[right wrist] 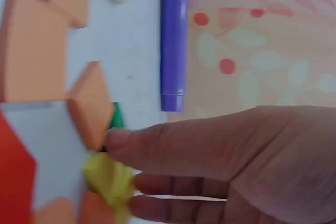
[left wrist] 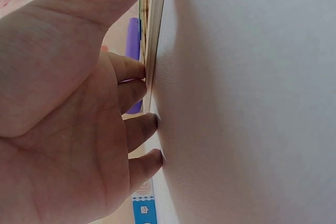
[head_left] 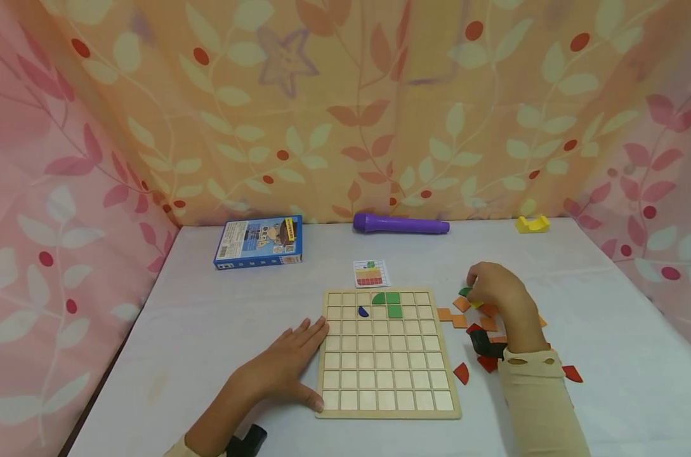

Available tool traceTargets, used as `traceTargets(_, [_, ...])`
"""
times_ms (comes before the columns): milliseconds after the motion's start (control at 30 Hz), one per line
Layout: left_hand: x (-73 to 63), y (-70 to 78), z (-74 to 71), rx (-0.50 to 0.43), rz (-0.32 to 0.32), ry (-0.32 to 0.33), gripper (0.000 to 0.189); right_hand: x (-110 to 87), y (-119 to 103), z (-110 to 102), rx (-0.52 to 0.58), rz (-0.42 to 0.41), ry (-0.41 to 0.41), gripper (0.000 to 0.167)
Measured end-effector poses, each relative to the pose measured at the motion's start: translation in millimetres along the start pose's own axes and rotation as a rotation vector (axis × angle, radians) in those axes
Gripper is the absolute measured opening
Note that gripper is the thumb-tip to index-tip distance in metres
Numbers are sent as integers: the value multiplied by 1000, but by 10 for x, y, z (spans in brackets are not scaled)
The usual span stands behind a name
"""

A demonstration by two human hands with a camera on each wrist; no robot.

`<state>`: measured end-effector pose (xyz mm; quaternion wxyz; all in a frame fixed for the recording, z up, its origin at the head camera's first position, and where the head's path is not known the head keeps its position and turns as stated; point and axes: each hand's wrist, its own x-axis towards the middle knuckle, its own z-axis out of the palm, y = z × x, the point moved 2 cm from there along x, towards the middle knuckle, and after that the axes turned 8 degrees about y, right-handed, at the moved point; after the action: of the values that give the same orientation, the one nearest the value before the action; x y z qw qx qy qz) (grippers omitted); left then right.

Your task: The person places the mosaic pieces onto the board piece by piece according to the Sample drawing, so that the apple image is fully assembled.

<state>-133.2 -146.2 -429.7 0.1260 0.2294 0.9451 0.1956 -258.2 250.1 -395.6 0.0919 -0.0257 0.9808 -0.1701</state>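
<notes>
My left hand [head_left: 292, 363] lies spread along the left edge of a wooden grid board [head_left: 391, 412], thumb near its lower corner. In the left wrist view its fingertips [left wrist: 152, 121] touch the white tablecloth beside the board's edge. Green pieces [head_left: 393, 298] and a dark blue half-round piece [head_left: 363, 311] sit in the board's upper cells. Right of the board, my right hand [head_left: 496, 289] reaches down into loose pieces and pinches a green piece [right wrist: 116, 116], mostly hidden behind the thumb. A yellow piece [right wrist: 107, 177] lies just under its fingers, next to an orange piece [right wrist: 90, 106].
A pattern card [head_left: 371, 273] lies above the board. Farther back are a blue box [head_left: 258, 242], a purple microphone-shaped toy [head_left: 402, 224] and a yellow holder [head_left: 532, 225]. Red pieces [head_left: 462, 373] and orange squares [head_left: 452, 317] are scattered to the right. Patterned curtains [head_left: 345, 127] enclose the table.
</notes>
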Motion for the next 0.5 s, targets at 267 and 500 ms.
traceTargets(267, [-2,-21,15,6,14,8,134,56,22,78,17,-40,42,13])
traceTargets(500, [0,-32,23,11,15,4,134,70,-91,99,30,-101,33,12])
